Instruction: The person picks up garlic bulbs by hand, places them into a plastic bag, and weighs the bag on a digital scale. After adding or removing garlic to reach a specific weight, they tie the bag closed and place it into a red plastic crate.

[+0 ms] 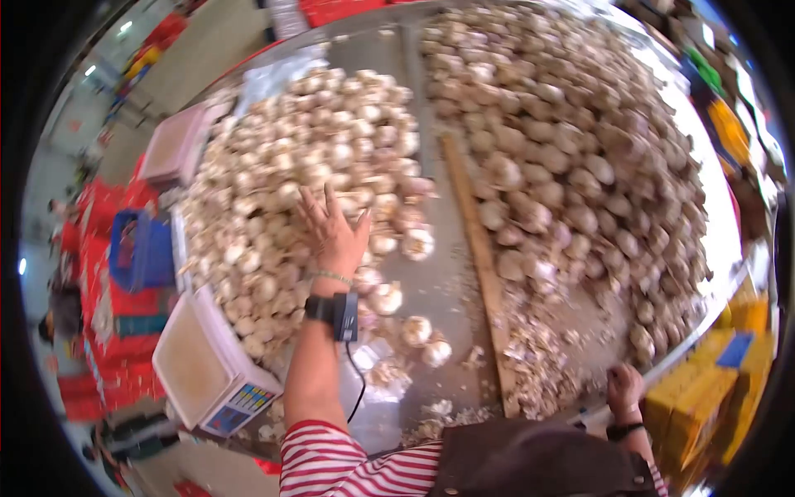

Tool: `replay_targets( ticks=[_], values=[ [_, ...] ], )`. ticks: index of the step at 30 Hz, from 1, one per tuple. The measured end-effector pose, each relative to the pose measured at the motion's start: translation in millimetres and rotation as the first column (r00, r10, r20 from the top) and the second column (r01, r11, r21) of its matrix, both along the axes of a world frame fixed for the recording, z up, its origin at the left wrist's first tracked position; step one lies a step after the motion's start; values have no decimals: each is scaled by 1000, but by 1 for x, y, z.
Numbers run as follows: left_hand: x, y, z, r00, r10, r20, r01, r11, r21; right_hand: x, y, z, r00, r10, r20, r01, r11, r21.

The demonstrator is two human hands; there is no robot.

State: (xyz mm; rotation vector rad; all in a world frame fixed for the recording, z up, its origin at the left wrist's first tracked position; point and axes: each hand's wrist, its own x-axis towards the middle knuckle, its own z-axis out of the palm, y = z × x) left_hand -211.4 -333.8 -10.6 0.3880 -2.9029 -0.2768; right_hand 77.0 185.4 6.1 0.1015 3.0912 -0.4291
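My left hand [338, 238] reaches out over the left pile of garlic bulbs [290, 157], fingers spread and touching or just above the bulbs. Nothing shows in its grasp. A strap with a small black box sits on that wrist, trailing a cable. Down at the table's right front edge, my right hand [625, 388] is curled with its fingers closed; whatever it may hold is hidden. Loose garlic skins [538, 364] lie to its left. A few single garlic bulbs [416, 330] rest on the metal table nearer my body.
A wooden strip [476, 257] divides the metal table [439, 290]; a larger, darker garlic heap [571, 149] lies right of it. At left stand a digital scale [203, 356], another pale scale [174, 147] and a blue basket [145, 253]. Yellow boxes [696, 398] stand at lower right.
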Motion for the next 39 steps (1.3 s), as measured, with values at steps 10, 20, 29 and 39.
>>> replay_targets(
  ticks=[10, 20, 29, 39],
  values=[
    [-28, 234, -17, 734, -655, -180, 678, 690, 254, -1, -2, 11, 999, -44, -30, 43, 998, -37],
    [69, 329, -1, 745, -666, 30, 651, 737, 181, 6, 6, 9, 986, -54, -156, 38, 994, -103],
    [195, 367, -22, 453, -888, 78, 851, 457, 258, 15, 12, 7, 977, -91, -192, 63, 988, -144],
    [217, 316, -26, 601, -796, 73, 584, 500, 640, 20, 18, 1, 984, -92, -153, 59, 976, -208]
  ],
)
